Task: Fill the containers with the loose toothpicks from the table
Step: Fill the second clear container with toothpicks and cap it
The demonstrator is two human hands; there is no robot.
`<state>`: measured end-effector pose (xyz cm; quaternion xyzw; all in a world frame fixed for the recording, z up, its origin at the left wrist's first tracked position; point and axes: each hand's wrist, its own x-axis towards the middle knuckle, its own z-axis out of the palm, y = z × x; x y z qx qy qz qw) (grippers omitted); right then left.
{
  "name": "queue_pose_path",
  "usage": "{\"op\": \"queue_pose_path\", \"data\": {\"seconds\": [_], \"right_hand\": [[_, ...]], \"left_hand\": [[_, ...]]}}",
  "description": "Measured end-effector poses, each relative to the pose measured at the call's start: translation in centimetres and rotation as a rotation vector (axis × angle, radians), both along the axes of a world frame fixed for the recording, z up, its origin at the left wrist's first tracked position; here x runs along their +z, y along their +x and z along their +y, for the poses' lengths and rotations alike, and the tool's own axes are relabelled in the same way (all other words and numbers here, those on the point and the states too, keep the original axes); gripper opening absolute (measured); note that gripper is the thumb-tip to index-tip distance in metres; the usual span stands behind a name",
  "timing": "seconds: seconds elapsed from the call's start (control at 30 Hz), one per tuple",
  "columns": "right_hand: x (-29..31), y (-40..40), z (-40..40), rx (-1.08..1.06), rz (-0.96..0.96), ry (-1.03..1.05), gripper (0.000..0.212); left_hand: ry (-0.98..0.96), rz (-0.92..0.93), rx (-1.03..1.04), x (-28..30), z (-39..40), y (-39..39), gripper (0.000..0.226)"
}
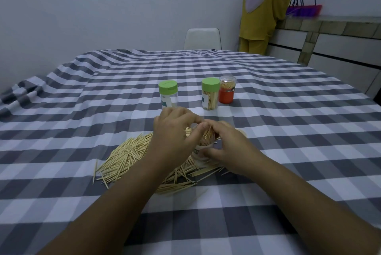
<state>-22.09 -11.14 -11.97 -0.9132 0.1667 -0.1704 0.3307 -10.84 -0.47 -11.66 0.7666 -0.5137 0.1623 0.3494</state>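
A heap of loose toothpicks (127, 155) lies on the checked tablecloth in front of me. An open clear container (201, 154) stands in the heap with toothpicks sticking out of its mouth. My right hand (226, 147) grips this container from the right, thumb across its front. My left hand (173, 133) is over its mouth, fingers curled, pinching a bunch of toothpicks (208, 135) at the opening. Farther back stand a nearly empty jar with a green lid (168, 95), a green-lidded jar full of toothpicks (210, 94) and a clear-lidded red container (226, 90).
The table (288, 131) is covered by a grey and white checked cloth. A white chair (203, 38) stands at the far edge. A person in yellow (261, 13) stands at a tiled counter (329, 34) at the back right, by a purple tray (305, 10).
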Motion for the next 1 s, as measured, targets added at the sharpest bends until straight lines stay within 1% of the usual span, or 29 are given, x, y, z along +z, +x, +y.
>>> {"op": "queue_pose_path", "data": {"seconds": [0.07,0.1,0.17,0.23,0.27,0.33,0.37,0.4,0.43,0.5,0.57,0.63,0.7,0.83,0.9,1.0], "right_hand": [[0.0,0.0,0.0,-0.004,0.008,-0.007,0.065],[0.0,0.0,0.0,-0.004,0.009,-0.009,0.065],[0.0,0.0,0.0,-0.004,0.009,-0.009,0.066],[0.0,0.0,0.0,-0.011,0.025,-0.009,0.071],[0.0,0.0,0.0,-0.017,0.038,-0.014,0.074],[0.1,0.0,0.0,-0.027,0.058,-0.025,0.076],[0.1,0.0,0.0,-0.028,0.062,-0.026,0.076],[0.1,0.0,0.0,-0.027,0.065,-0.026,0.076],[0.2,0.0,0.0,-0.025,0.068,-0.026,0.076],[0.3,-0.1,0.0,-0.024,0.075,-0.027,0.076],[0.3,-0.1,0.1,-0.024,0.079,-0.03,0.076],[0.3,0.0,0.1,-0.024,0.079,-0.033,0.076],[0.3,0.0,0.1,-0.025,0.082,-0.034,0.076],[0.3,-0.1,0.1,-0.025,0.079,-0.03,0.076],[0.4,-0.2,0.1,-0.024,0.078,-0.031,0.076],[0.4,-0.1,0.2,-0.027,0.085,-0.031,0.076]], "left_hand": [[0.085,0.101,0.034,-0.1,0.0,0.3,0.026],[0.12,0.181,0.018,-0.1,0.0,0.5,0.023],[0.12,0.423,-0.092,0.4,0.2,0.7,0.022],[0.073,0.679,-0.223,1.3,0.7,0.6,0.022],[0.047,0.78,-0.246,1.6,0.9,0.7,0.026],[-0.002,0.87,-0.198,1.6,1.2,1.6,0.033],[-0.014,0.864,-0.152,1.3,1.4,2.1,0.03],[0.001,0.834,-0.09,1.1,1.5,2.4,0.026],[0.07,0.756,-0.009,0.7,1.6,2.8,0.025],[0.349,0.518,0.13,0.0,1.6,3.3,0.039],[0.584,0.306,0.13,-0.5,1.4,3.3,0.05],[0.701,0.138,0.089,-0.9,0.9,3.2,0.053],[0.741,-0.006,0.101,-1.1,0.4,3.3,0.051],[0.763,-0.284,0.169,-1.4,-0.1,3.8,0.041],[0.765,-0.346,0.171,-1.7,-0.1,3.9,0.037],[0.698,-0.319,0.191,-1.8,0.1,3.9,0.031]]}}
